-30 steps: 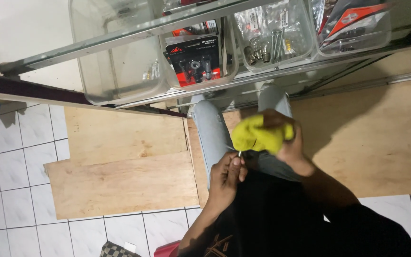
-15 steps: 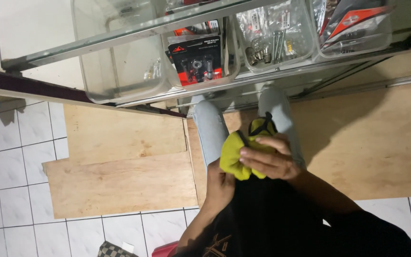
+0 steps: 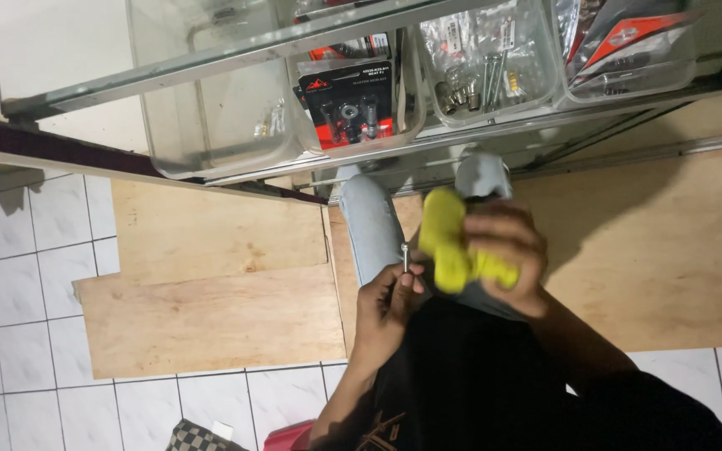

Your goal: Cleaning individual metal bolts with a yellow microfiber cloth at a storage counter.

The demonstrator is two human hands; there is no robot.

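So the right hand (image 3: 503, 250) has swung the yellow tool (image 3: 453, 246) back up, its grip wrapped tight around it mid-frame, above the lap. The left hand (image 3: 386, 301) has reappeared, pinching a small screw (image 3: 405, 257) right at the tool's tip, so they look lined up again.

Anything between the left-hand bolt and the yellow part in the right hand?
Nothing visible. The left hand pinches a small bolt upright, its tip right beside the yellow part gripped by the right hand. Whether they touch cannot be told.
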